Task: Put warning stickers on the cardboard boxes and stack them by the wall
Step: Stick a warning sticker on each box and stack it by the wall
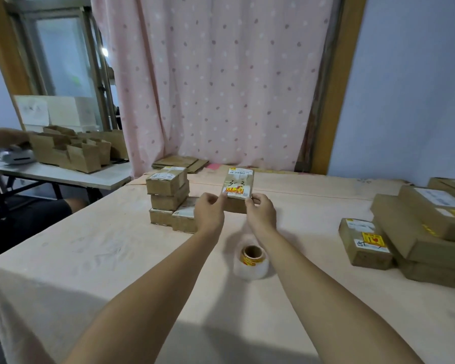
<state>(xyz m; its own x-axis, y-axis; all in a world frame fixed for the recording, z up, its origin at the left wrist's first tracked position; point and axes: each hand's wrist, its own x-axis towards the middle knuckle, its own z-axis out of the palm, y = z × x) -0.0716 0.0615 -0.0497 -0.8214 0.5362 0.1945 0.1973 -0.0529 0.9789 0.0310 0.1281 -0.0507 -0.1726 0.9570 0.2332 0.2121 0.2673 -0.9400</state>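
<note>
Two hands reaching out together, gripping one box (237, 189) by its near end: left hand (208, 209) pinching the near left corner with curled fingers, right hand (260, 210) pinching the near right corner the same way, thumbs riding up at the top edge beside the yellow-and-red warning sticker (234, 190). Holding it at both corners, probably for keeping the long box square and level while sliding or setting it toward the far edge of the table (90, 258), close to the pink curtain (221, 88) at the back. Possibly pressing the sticker's edge down as well; too small to be sure. Sitting just left of the held box, a stack of small boxes (168, 198), three layers high, tight together, likely being built as the finished pile, with the held box landing right beside it. Waiting well apart on the right, a heap of larger boxes (418, 227), some already showing yellow labels. Standing on end between the forearms, near the table's middle, the sticker roll (252, 260), kept within easy reach for peeling the next label. Working at a separate table on the far left, another person's arm (5, 137) beside open cartons (76, 151), taking no part here.
</note>
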